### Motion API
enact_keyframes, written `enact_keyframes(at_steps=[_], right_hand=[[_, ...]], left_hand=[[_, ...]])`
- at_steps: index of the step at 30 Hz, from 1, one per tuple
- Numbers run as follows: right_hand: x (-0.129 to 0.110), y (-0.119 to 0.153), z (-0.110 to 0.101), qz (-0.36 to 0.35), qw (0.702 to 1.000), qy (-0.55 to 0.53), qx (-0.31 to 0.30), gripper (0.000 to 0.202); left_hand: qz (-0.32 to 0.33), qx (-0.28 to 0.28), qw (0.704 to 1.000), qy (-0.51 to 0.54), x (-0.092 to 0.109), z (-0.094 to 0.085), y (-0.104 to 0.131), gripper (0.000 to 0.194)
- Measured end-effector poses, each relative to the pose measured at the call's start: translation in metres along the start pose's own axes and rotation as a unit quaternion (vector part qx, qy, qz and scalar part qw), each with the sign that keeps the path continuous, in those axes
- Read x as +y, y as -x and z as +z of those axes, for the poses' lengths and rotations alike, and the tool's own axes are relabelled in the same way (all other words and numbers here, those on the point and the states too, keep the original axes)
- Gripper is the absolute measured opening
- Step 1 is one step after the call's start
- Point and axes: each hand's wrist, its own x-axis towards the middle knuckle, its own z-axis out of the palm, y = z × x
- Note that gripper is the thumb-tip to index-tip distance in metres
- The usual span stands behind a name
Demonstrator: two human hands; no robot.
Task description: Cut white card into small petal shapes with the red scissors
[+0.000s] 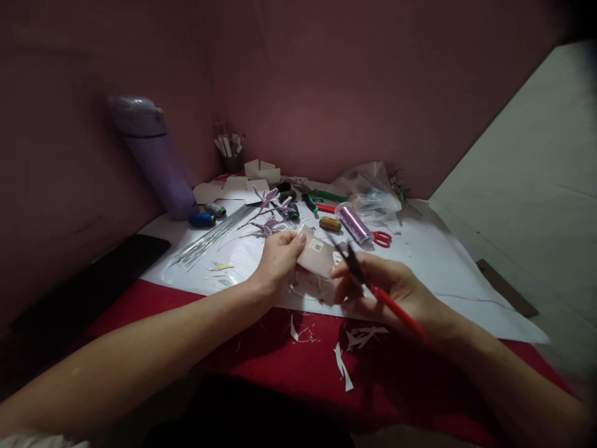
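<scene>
In front of me my left hand (pixel 280 258) pinches a small flat packet (pixel 313 250) by its upper left corner, thumb on top. It bears a pale label, and clear plastic hangs below it. Red-handled pliers (pixel 396 309) with dark jaws lie across my right hand (pixel 387 280), somewhat blurred by motion. Fingertips of that hand also meet the packet's right edge. Just beyond the packet lie an orange thread spool (pixel 330 224) and a large lilac thread spool (pixel 354 223). Lilac wrapped flower pieces (pixel 270 208) lie past my left hand.
White paper (pixel 448 267) covers much of the red-clothed table (pixel 280 348), with paper scraps (pixel 342 367) near the front. Metal wires (pixel 212 236), a blue spool (pixel 202 219), red scissors handles (pixel 382 239) and a plastic bag (pixel 373 186) lie around. A lilac wrapped roll (pixel 156 162) leans against the wall.
</scene>
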Motion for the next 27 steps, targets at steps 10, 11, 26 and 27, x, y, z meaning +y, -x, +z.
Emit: enact_keyframes(at_steps=[10,11,26,27], right_hand=[[-0.023,0.011,0.013,-0.032,0.948,0.238,-0.208,0.042],[-0.022,0.012,0.013,-0.027,0.943,0.257,-0.211,0.039],[-0.003,-0.006,0.0,0.045,0.997,0.065,0.002,0.016],[-0.002,-0.012,-0.003,0.05,0.997,0.044,0.026,0.019]], left_hand=[[0.051,0.08,0.993,0.064,0.032,-0.01,-0.019,0.016],[0.052,0.082,0.993,0.073,0.035,-0.011,-0.02,0.015],[0.044,0.101,0.993,0.048,0.043,-0.023,-0.031,0.01],[0.032,0.087,0.995,0.032,0.039,-0.021,-0.029,0.01]])
